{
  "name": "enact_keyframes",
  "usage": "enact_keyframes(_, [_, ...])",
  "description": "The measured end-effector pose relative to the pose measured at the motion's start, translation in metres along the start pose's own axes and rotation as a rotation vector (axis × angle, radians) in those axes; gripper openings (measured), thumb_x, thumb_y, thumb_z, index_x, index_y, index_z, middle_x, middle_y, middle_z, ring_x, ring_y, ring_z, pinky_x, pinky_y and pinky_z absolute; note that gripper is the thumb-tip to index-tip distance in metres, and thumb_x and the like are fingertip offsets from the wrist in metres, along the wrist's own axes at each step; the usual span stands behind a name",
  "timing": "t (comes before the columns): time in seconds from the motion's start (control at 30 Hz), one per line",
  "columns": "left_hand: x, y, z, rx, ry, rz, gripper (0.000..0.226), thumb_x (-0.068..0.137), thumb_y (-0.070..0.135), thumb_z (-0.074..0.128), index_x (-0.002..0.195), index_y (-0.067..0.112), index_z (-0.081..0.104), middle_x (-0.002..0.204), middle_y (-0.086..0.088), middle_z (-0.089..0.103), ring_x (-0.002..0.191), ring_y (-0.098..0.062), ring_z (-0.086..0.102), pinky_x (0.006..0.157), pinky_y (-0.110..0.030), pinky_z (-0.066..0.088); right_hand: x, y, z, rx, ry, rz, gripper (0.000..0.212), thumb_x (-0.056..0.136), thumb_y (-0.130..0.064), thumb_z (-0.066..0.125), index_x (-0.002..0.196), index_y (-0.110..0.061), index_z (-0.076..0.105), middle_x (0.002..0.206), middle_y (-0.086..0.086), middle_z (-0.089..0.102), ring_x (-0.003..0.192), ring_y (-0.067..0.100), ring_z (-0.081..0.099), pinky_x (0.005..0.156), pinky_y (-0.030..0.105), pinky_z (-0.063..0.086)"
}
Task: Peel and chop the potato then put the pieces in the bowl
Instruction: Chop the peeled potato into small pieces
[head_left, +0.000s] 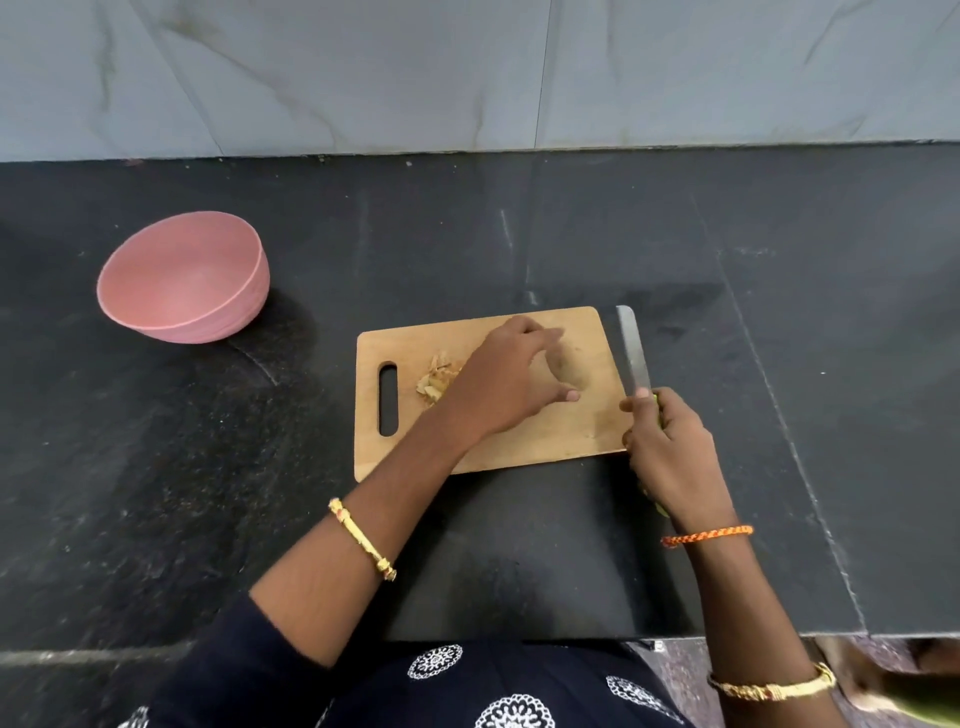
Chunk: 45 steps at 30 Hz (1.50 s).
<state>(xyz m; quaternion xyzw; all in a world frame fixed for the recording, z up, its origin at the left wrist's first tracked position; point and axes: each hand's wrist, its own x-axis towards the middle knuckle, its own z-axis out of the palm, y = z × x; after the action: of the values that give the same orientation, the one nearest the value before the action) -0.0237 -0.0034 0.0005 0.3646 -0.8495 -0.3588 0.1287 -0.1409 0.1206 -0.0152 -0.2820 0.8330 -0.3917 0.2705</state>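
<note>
At the counter's near edge, beside the wooden cutting board's (519, 441) right side, the right hand (670, 452) gripped a knife (634, 353), blade pointing away. On the board, the left hand (506, 384) curved loosely around the potato (569, 366), fingers apart, peels (436, 379) heaped just beside. Peeling looked done; chopping needed the potato steadied. The pink bowl (182, 280) waited empty toward the far left.

Navy sleeve (249, 639), gold bangles (362, 539) (orange thread bracelet (706, 535)).

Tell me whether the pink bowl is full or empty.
Empty: the pink bowl shows only its bare pink inside, with no potato pieces in it.
</note>
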Motion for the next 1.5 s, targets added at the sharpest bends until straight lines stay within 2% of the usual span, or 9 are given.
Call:
enact_keyframes(0.13, [0.016, 0.012, 0.016, 0.153, 0.092, -0.058, 0.063, 0.071, 0.049, 0.074, 0.116, 0.007, 0.06, 0.11, -0.007, 0.055, 0.104, -0.021, 0.051, 0.085, -0.029, 0.042, 0.002, -0.005, -0.002, -0.031, -0.013, 0.006, 0.036, 0.099, -0.036, 0.035, 0.089, -0.01, 0.057, 0.076, 0.006, 0.059, 0.07, 0.025, 0.055, 0.07, 0.044, 0.051])
enact_keyframes(0.37, [0.011, 0.001, -0.005, 0.015, -0.051, -0.046, 0.057, 0.069, 0.019, 0.081, 0.122, 0.015, 0.06, 0.115, 0.0, 0.053, 0.098, -0.013, 0.053, 0.078, -0.012, 0.04, 0.0, -0.01, -0.003, -0.059, -0.069, 0.003, 0.036, 0.1, -0.035, 0.035, 0.093, -0.009, 0.059, 0.076, 0.006, 0.059, 0.07, 0.021, 0.055, 0.069, 0.041, 0.051])
enact_keyframes(0.5, [0.004, -0.007, -0.015, -0.049, -0.115, -0.077, 0.057, 0.068, 0.012, 0.082, 0.121, 0.015, 0.061, 0.112, 0.001, 0.06, 0.091, -0.008, 0.056, 0.074, -0.009, 0.044, -0.004, -0.013, 0.004, -0.093, -0.114, -0.035, 0.036, 0.1, -0.033, 0.034, 0.094, -0.008, 0.06, 0.072, 0.0, 0.055, 0.064, 0.012, 0.049, 0.057, 0.025, 0.039])
enact_keyframes(0.67, [-0.005, -0.003, -0.012, -0.071, -0.104, -0.102, 0.051, 0.074, 0.006, 0.076, 0.121, 0.016, 0.061, 0.118, 0.0, 0.056, 0.1, -0.011, 0.056, 0.09, -0.024, 0.048, -0.003, -0.016, 0.01, -0.149, -0.163, -0.062, 0.039, 0.1, -0.033, 0.035, 0.09, -0.002, 0.057, 0.067, 0.004, 0.053, 0.058, 0.015, 0.047, 0.051, 0.025, 0.034])
enact_keyframes(0.77, [-0.013, -0.002, -0.008, -0.006, -0.121, -0.082, 0.053, 0.079, -0.003, 0.064, 0.127, 0.018, 0.057, 0.127, 0.003, 0.049, 0.114, -0.012, 0.049, 0.098, -0.017, 0.037, -0.003, -0.014, 0.007, -0.202, -0.208, -0.073, 0.037, 0.1, -0.033, 0.036, 0.087, -0.005, 0.055, 0.067, 0.008, 0.056, 0.058, 0.019, 0.05, 0.049, 0.026, 0.035])
enact_keyframes(0.87, [-0.019, -0.001, 0.0, 0.034, -0.011, -0.096, 0.054, 0.079, 0.014, 0.071, 0.13, 0.016, 0.052, 0.127, 0.005, 0.049, 0.115, -0.01, 0.047, 0.094, -0.011, 0.029, -0.003, -0.011, 0.003, -0.226, -0.219, -0.085, 0.035, 0.1, -0.032, 0.037, 0.081, -0.008, 0.052, 0.068, 0.01, 0.057, 0.06, 0.022, 0.051, 0.05, 0.027, 0.036])
enact_keyframes(0.97, [-0.021, -0.003, 0.008, 0.05, 0.155, -0.129, 0.047, 0.074, 0.027, 0.077, 0.117, 0.015, 0.061, 0.111, 0.006, 0.051, 0.104, -0.009, 0.049, 0.092, -0.018, 0.037, -0.005, -0.009, 0.001, -0.251, -0.217, -0.095, 0.034, 0.099, -0.035, 0.037, 0.078, -0.011, 0.049, 0.068, 0.011, 0.057, 0.063, 0.027, 0.054, 0.053, 0.032, 0.038])
enact_keyframes(1.3, [-0.014, -0.001, 0.006, 0.018, 0.117, -0.067, 0.035, 0.076, 0.014, 0.075, 0.11, 0.014, 0.068, 0.102, 0.003, 0.06, 0.09, -0.008, 0.054, 0.083, -0.017, 0.042, -0.007, -0.015, 0.006, -0.29, -0.154, -0.153, 0.033, 0.098, -0.039, 0.034, 0.08, -0.015, 0.048, 0.064, 0.008, 0.056, 0.059, 0.026, 0.057, 0.057, 0.042, 0.05])
enact_keyframes(1.5, [-0.017, 0.003, 0.011, 0.038, 0.186, -0.074, 0.034, 0.077, 0.013, 0.074, 0.11, 0.013, 0.068, 0.097, 0.003, 0.061, 0.087, -0.007, 0.054, 0.082, -0.014, 0.04, -0.006, -0.018, 0.015, -0.374, -0.146, -0.157, 0.032, 0.099, -0.037, 0.033, 0.076, -0.017, 0.042, 0.062, 0.004, 0.048, 0.058, 0.024, 0.05, 0.053, 0.032, 0.037])
